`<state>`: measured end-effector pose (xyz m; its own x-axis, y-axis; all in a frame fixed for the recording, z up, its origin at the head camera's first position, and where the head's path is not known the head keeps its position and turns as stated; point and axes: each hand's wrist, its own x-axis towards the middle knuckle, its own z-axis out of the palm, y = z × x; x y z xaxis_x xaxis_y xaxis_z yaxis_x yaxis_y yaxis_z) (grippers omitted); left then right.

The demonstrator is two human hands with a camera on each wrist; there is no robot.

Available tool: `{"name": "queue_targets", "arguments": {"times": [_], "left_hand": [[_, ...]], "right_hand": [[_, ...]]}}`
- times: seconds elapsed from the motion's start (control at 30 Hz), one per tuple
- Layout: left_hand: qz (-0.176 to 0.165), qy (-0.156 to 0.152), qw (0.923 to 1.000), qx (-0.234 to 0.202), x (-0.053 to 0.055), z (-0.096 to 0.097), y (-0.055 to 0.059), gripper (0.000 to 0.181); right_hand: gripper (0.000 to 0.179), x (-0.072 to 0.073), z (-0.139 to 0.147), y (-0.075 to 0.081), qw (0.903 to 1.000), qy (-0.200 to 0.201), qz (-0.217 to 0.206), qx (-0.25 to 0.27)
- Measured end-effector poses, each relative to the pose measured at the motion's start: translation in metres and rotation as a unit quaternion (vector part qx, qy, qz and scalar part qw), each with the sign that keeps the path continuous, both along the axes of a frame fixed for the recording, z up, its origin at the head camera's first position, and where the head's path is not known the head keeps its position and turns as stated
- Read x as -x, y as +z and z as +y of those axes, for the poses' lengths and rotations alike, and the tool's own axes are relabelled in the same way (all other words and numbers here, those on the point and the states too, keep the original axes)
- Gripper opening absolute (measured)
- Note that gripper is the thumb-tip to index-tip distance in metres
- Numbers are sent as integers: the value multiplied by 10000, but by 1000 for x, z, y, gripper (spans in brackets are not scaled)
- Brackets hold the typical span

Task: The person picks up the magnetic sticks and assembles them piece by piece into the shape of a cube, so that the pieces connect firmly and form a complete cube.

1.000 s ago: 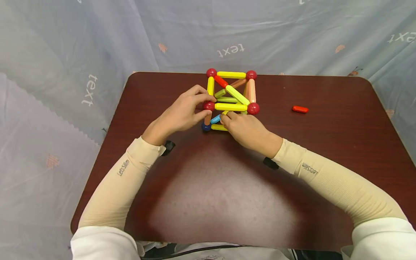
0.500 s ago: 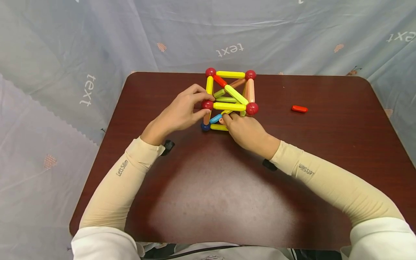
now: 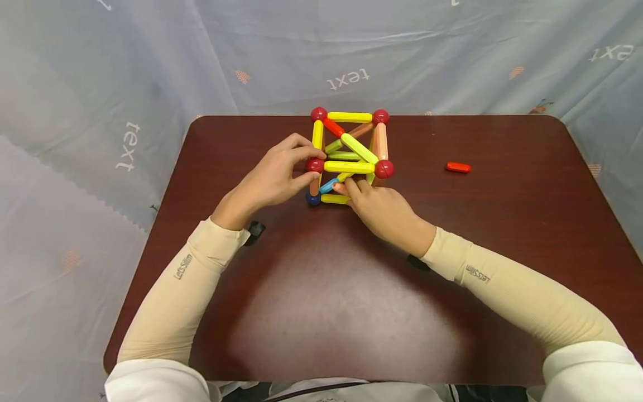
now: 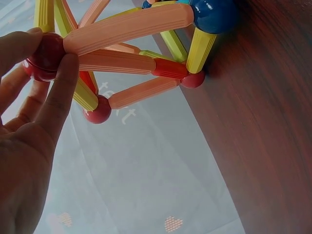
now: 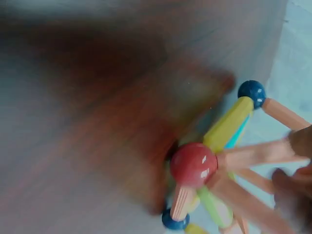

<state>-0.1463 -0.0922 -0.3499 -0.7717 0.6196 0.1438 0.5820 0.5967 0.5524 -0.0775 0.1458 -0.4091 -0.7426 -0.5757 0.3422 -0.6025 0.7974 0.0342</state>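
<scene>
A box-shaped frame of magnetic sticks and balls stands near the table's back edge, with red balls on top and a dark blue ball (image 3: 313, 199) at its lower front left. My left hand (image 3: 271, 176) holds the red ball (image 4: 46, 56) at the top front left corner between thumb and fingers. Low at the front face, my right hand (image 3: 385, 215) pinches a peach magnetic stick (image 3: 340, 188), one end poking out beside a blue stick (image 3: 329, 185). My right fingers hide most of it. In the right wrist view those fingers are blurred at the right edge.
A loose red stick (image 3: 458, 167) lies on the brown table (image 3: 502, 234), right of the frame. A grey printed cloth (image 3: 281, 50) hangs behind the table. Yellow sticks (image 3: 350, 167) and a red-and-yellow diagonal (image 3: 358, 147) form the frame's top.
The peach stick's end now shows more clearly past my right fingers, which have shifted slightly at the front face. My left hand stays on the red ball. The whole view has shifted a little.
</scene>
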Motion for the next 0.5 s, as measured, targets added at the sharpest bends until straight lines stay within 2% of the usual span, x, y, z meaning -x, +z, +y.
{"name": "queue_targets", "arguments": {"times": [0.07, 0.13, 0.2, 0.27, 0.33, 0.4, 0.5], "left_hand": [[1, 4, 10000, -16, -1, -1, -1, 35], [29, -6, 10000, -31, -1, -1, -3, 34], [-6, -40, 10000, -54, -1, 0, -5, 35], [-11, -50, 10000, -60, 0, 1, -3, 35], [-38, -16, 10000, -47, 0, 1, -3, 35], [-57, 39, 10000, -18, -1, 1, -3, 35], [-68, 82, 9999, 0, -2, 1, -5, 36]], "right_hand": [[27, -8, 15, 2, 9991, 154, 218, 332], [21, -11, 39, 4, 9959, 139, 534, 723], [16, -6, 70, 4, 9911, -203, 722, 1100], [16, 5, 105, 3, 9870, -792, 649, 1239], [19, 18, 138, 2, 9830, -1445, 132, 1129], [26, 31, 165, -1, 9763, -1952, -628, 697], [38, 44, 192, -10, 9616, -2247, -1576, 10]]}}
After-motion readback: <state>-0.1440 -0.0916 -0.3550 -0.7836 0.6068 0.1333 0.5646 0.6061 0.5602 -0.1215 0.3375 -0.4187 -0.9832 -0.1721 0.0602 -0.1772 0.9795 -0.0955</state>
